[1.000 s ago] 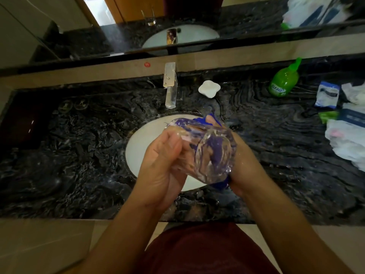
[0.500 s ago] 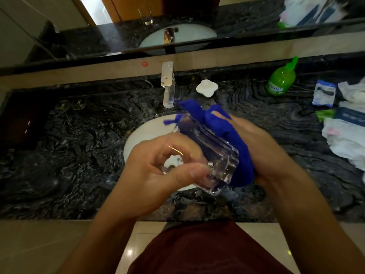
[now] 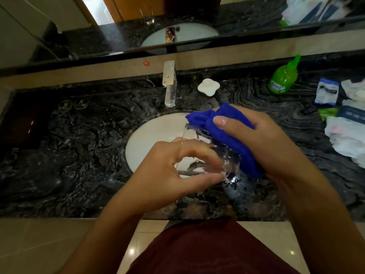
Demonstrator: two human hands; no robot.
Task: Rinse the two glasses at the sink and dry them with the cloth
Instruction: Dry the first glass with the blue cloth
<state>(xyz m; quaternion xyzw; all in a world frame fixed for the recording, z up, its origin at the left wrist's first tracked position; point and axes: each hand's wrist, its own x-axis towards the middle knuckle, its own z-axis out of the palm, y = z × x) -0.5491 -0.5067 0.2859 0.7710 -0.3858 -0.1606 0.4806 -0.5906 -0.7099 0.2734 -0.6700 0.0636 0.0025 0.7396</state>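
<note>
Over the front of the white sink basin (image 3: 150, 135) I hold a clear drinking glass (image 3: 199, 153). My left hand (image 3: 169, 173) grips it, fingers and thumb curled round its side. My right hand (image 3: 262, 141) holds a blue cloth (image 3: 233, 139) bunched against the right side of the glass, thumb on top of the cloth. The glass is see-through and blurred, so which way it points is hard to tell. A second glass shows only as a reflection in the mirror (image 3: 147, 16); I do not see it on the counter itself.
A chrome faucet (image 3: 169, 84) stands behind the basin with a white soap dish (image 3: 208, 87) to its right. A green bottle (image 3: 283, 78), packets (image 3: 326, 91) and white plastic bags (image 3: 347, 139) crowd the counter's right end. The black marble counter (image 3: 69, 155) is wet.
The glass has turned in my left hand, and the cloth moved from behind the glass to its right side. My right thumb now lies on top of the cloth.
</note>
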